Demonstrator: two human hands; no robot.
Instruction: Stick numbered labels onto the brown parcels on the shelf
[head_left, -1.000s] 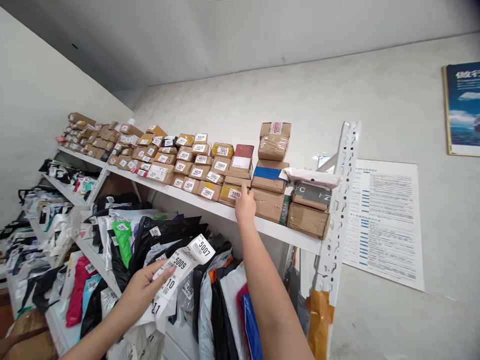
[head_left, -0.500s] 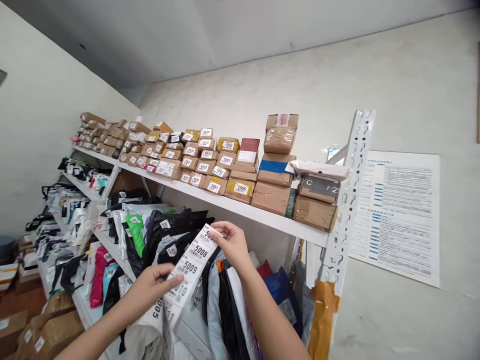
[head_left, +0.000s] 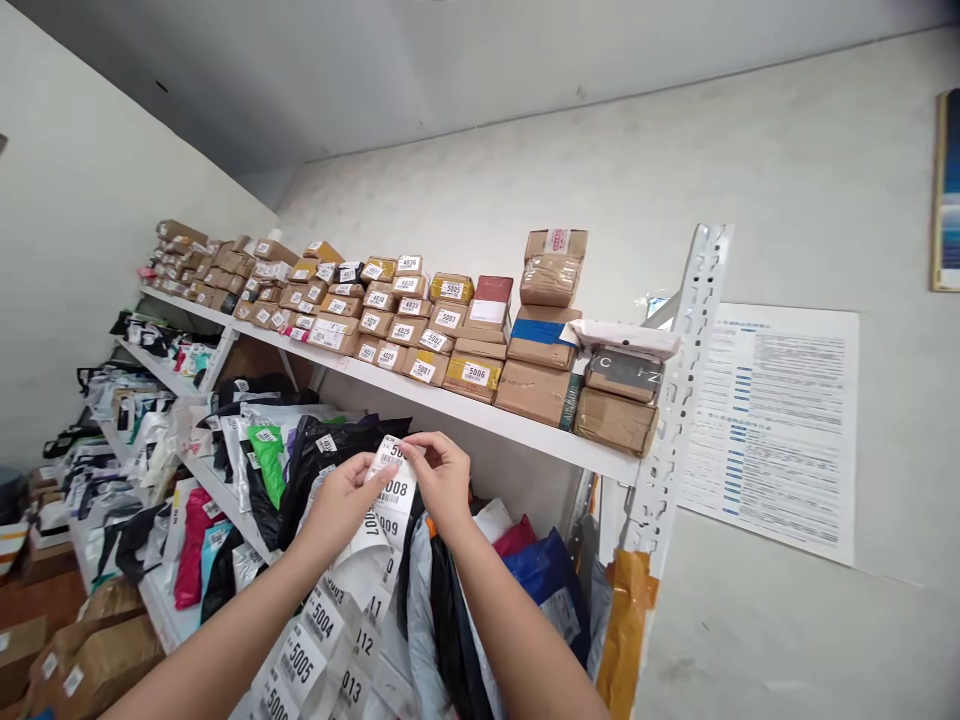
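The left hand (head_left: 351,497) and right hand (head_left: 442,478) both pinch the top of a long white paper strip of numbered labels (head_left: 396,490), below the white metal shelf (head_left: 555,446). Labelling seems partly done — numbers reach 5006 on a yellow-taped brown cardboard box (head_left: 474,374) — while the plain brown cardboard box (head_left: 531,392) beside it shows none.

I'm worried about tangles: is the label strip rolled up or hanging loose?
Hanging loose: from the left hand and right hand, the strip drops in overlapping lengths, numbers showing. Its lower end is out of view.
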